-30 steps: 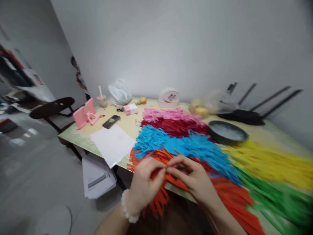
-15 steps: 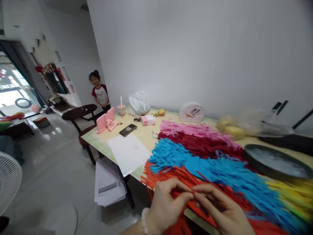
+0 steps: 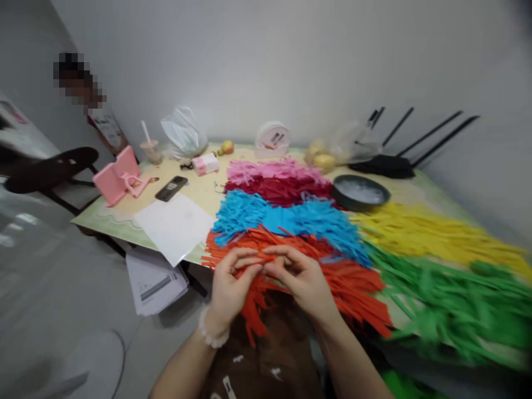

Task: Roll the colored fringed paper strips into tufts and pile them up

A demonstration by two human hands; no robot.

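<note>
Both of my hands meet at the table's front edge, fingertips nearly touching. My left hand [image 3: 233, 285], with a white beaded band on the wrist, pinches a piece of orange-red tissue fringe [image 3: 254, 310] whose strips hang below it. Opposite it, my right hand [image 3: 305, 282] is closed on the same fringe between thumb and forefinger. More orange-red fringe [image 3: 353, 293] spreads on the table behind and to the right. Beyond that lie blue fringe [image 3: 282, 220], dark red fringe [image 3: 274, 191] and pink fringe [image 3: 278, 170], row after row.
Yellow fringe [image 3: 432, 230] and green fringe [image 3: 449, 305] cover the right side. A dark bowl [image 3: 361, 193] stands behind them. At left are a white sheet [image 3: 174, 224], a phone [image 3: 170, 189], a pink stand [image 3: 120, 177] and a lidded cup [image 3: 152, 151]. A person [image 3: 106, 127] stands beyond a chair [image 3: 54, 166].
My view has swung right and down, bringing the green fringe and my lap into sight. Both hands still pinch the orange-red fringe together. The person appears closer and leaning.
</note>
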